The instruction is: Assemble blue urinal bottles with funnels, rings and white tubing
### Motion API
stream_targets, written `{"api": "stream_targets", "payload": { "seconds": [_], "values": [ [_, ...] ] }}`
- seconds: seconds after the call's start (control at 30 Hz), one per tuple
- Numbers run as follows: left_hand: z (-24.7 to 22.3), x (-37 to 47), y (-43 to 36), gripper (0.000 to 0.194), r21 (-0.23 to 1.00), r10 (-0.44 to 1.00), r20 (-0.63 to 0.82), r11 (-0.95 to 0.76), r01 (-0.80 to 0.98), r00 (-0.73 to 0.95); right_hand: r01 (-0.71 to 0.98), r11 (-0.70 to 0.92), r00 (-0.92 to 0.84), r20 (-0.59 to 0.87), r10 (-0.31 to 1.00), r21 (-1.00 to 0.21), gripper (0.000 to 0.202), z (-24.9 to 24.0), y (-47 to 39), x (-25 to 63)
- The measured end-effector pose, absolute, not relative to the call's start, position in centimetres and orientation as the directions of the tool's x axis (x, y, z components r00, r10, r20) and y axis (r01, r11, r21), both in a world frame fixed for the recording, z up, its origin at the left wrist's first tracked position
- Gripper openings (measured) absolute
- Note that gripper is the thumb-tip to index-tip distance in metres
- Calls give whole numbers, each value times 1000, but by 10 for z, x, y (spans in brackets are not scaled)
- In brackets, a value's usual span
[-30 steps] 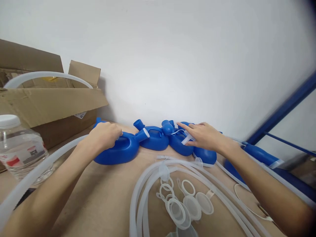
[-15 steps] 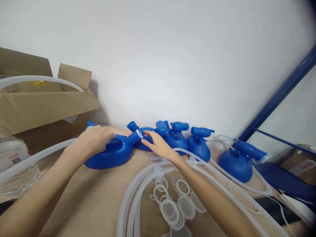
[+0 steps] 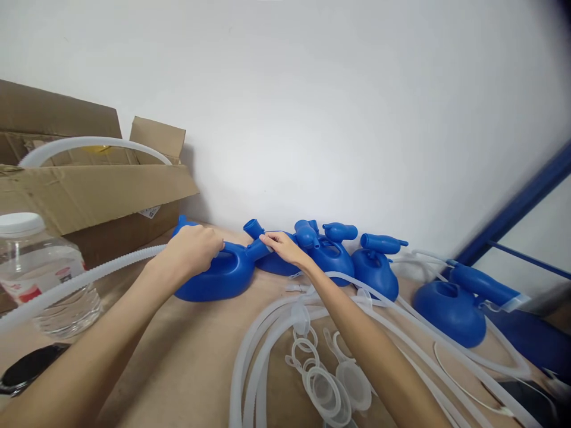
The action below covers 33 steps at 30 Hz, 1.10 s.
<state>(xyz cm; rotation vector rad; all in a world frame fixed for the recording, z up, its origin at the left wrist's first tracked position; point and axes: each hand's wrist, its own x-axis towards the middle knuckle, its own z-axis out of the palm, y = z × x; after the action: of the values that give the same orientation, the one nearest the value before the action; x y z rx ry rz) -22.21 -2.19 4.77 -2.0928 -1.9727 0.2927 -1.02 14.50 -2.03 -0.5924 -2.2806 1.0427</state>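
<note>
A blue plastic urinal bottle (image 3: 218,285) lies on its side on the table, its neck pointing right. My left hand (image 3: 191,249) is closed over its handle near the left end; the fingertips are mostly hidden. At the mouth of the same bottle, my right hand (image 3: 283,246) pinches the rim between thumb and fingers. A pale corrugated hose (image 3: 120,260) runs behind my left forearm. Several more bottles, such as one blue bottle (image 3: 375,276) to the right, stand along the wall with blue funnel-shaped pieces on or by them.
Coiled translucent tubing (image 3: 243,362) and several clear plastic caps (image 3: 354,383) lie in front of my right forearm. At left are an open cardboard box (image 3: 98,190), a water bottle (image 3: 44,285) and a dark round object (image 3: 31,365). A blue metal frame (image 3: 526,202) rises at right.
My right hand has gone from open beside the bottle's mouth to closed on its rim. My left hand keeps its hold. The whole view has shifted, with things appearing farther right.
</note>
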Motion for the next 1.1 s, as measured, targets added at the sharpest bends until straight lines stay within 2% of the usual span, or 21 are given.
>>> {"api": "stream_targets", "payload": {
  "seconds": [0.2, 0.37, 0.5, 0.57, 0.67, 0.73, 0.8, 0.93, 1.1],
  "values": [
    [50, -218, -24, 50, -345, 999, 23, -35, 938, 45, 72, 526, -786, 276, 552, -847, 50, -20, 149, -10],
    [50, -216, -24, 50, -348, 1000, 14, -14, 937, 20, 18, 509, -748, 326, 579, -861, 55, -26, 151, -11],
    [47, -218, -24, 49, -345, 999, 23, -19, 938, 28, 7, 527, -706, 369, 604, -850, 56, -10, 134, 0],
    [46, -219, -24, 50, -351, 999, 24, -31, 936, 42, 83, 599, -768, 332, 548, -797, 52, 10, 114, 12],
    [46, -220, -24, 48, -346, 999, 29, -27, 938, 39, 292, 824, -923, 80, 375, -486, 41, 46, 78, 37],
    [46, -220, -24, 48, -332, 999, 28, -14, 943, 25, 360, 875, -932, -100, 347, -324, 36, 66, 56, 56],
    [46, -220, -23, 51, -320, 1000, 20, -7, 947, 14, 418, 874, -904, -208, 373, -247, 35, 77, 37, 76],
    [47, -218, -25, 49, -273, 998, 61, 23, 962, -6, 489, 839, -859, -298, 416, -237, 28, 64, 11, 116],
    [50, -211, -30, 38, -259, 989, 145, 26, 965, 12, 593, 739, -805, -209, 555, -320, 35, 17, -23, 168]
  ]
}}
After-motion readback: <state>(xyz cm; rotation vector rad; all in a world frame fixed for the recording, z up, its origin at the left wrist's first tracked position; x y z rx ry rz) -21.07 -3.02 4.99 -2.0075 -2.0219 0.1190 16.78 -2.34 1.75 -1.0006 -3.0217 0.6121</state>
